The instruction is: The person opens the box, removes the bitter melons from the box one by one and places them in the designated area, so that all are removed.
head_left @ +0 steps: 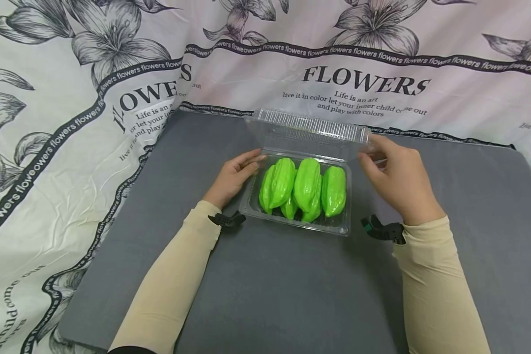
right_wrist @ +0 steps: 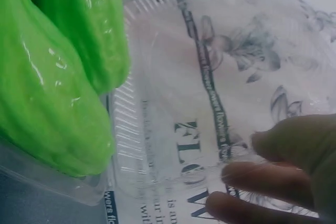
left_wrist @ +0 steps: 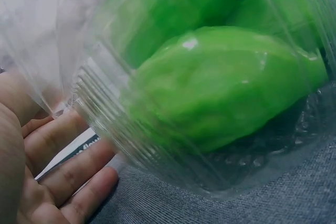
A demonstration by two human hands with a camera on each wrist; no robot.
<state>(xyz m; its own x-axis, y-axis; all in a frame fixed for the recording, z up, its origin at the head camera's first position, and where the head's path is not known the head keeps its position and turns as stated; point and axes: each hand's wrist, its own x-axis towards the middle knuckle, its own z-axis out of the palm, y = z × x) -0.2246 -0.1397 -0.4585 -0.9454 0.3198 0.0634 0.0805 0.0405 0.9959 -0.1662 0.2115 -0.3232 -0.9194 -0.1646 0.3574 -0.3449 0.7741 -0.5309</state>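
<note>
Several glossy green, ridged fruits that look like star fruits (head_left: 307,182) lie in a clear plastic clamshell container (head_left: 298,223). Its hinged lid (head_left: 309,125) stands raised at the back. At the container's back left corner, my left hand (head_left: 231,179) touches the side with fairly straight fingers (left_wrist: 79,174). My right hand (head_left: 400,177) pinches the right end of the lid, the thin plastic edge running between thumb and fingers (right_wrist: 262,182) in the right wrist view. Through the clear wall, one star fruit (left_wrist: 226,87) shows large in the left wrist view.
The container rests on a dark grey table (head_left: 283,290). A white cloth (head_left: 256,78) printed with flowers and lettering hangs behind the table and down its left side. Black straps (head_left: 382,230) circle both wrists over beige sleeves (head_left: 168,280).
</note>
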